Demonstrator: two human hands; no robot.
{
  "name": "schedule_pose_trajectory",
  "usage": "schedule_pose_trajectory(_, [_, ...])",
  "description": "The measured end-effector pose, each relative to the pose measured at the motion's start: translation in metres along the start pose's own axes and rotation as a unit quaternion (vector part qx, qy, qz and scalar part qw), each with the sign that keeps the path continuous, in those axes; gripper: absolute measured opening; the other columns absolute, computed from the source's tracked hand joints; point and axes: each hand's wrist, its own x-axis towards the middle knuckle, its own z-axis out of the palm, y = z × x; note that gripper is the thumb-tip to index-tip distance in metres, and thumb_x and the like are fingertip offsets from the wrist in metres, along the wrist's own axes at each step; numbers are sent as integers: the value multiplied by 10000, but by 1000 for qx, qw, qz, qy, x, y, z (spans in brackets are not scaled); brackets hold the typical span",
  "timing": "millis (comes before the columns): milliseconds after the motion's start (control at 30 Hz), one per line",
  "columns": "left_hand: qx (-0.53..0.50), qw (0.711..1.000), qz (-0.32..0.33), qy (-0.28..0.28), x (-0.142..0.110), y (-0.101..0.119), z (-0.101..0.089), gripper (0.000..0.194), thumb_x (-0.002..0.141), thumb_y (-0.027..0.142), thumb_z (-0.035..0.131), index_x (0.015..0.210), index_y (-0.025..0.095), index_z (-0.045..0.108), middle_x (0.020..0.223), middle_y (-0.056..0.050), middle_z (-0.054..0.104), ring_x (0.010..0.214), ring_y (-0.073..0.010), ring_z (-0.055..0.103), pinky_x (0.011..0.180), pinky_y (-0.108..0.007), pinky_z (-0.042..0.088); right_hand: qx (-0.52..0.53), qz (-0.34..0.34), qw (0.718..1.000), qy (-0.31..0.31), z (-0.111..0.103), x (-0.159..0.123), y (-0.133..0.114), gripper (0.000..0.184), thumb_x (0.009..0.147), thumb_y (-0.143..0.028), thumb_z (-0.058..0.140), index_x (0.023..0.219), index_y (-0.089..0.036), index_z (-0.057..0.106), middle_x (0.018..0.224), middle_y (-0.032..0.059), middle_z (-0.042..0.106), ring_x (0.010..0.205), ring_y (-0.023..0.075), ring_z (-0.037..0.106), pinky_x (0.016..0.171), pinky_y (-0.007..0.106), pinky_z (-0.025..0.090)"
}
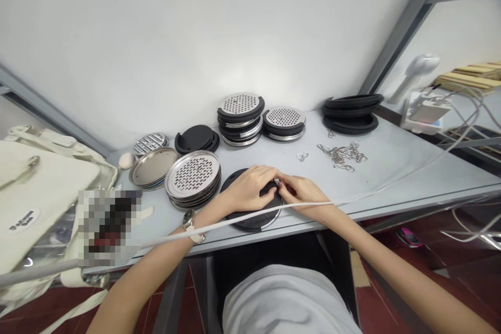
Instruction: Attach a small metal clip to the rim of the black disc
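"Hands, report?"

"Left hand (246,189) and right hand (302,197) closed together over a black disc (250,222) with a steel rim, fingertips pinching a small metal clip (276,181)."

"Disc position?"

"Flat on the table (376,182), at its front edge."

"Clearance?"

"Tight on the left: a stack of perforated steel discs (192,177) sits just beside the left hand. Wire hooks (342,154) lie well apart to the right. A white cable (235,222) runs across both forearms."
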Motion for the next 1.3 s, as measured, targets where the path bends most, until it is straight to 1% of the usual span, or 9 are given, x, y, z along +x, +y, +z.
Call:
schedule_pose_trajectory(167, [2,1000,1,3,0,0,0,231,825,109,488,1049,161,510,1021,-71,608,979,-202,560,898,-343,419,-3,-3,1000,-3,-1,0,0,299,911,-255,354,1035,-147,603,821,80,677,662,159,599,630,235,400])
schedule_pose_trajectory(367, [7,1000,-1,4,0,0,0,223,824,118,487,1039,170,516,1009,-67,612,973,-205,566,892,-353,418,1,-1,1000,-5,-2,0,-1,287,908,-262,357,881,-148,619,763,74,666,629,155,580,611,236,396])
schedule_pose_trajectory(667, [20,1000,0,10,0,0,0,212,820,120,500,1026,167,524,987,-60,611,949,-200,554,883,-344,414,4,1,1000,-7,-3,0,-2,282,897,-262,366,759,-157,588,682,50,632,568,135,534,567,228,367])
schedule_pose_trajectory(900, [18,1000,-1,13,0,2,-1,229,811,113,498,1031,169,526,981,-65,603,944,-205,553,872,-353,430,0,-2,1000,-2,-4,0,-3,264,883,-254,378,748,-160,584,673,43,625,558,130,518,560,226,359])
schedule_pose_trajectory(1167, [16,1000,2,14,0,1,-1,214,818,114,502,1025,163,522,983,-61,599,943,-199,541,886,-339,419,4,-6,1000,1,-3,0,-2,242,878,-246,379,777,-162,583,688,41,624,564,129,514,569,228,362])
schedule_pose_trajectory(1300, [18,1000,2,12,0,0,-1,204,820,119,495,1017,163,524,972,-60,595,938,-203,538,880,-341,416,3,-3,1000,-4,-3,0,-2,257,888,-257,372,758,-164,574,673,36,614,558,129,508,567,229,360])
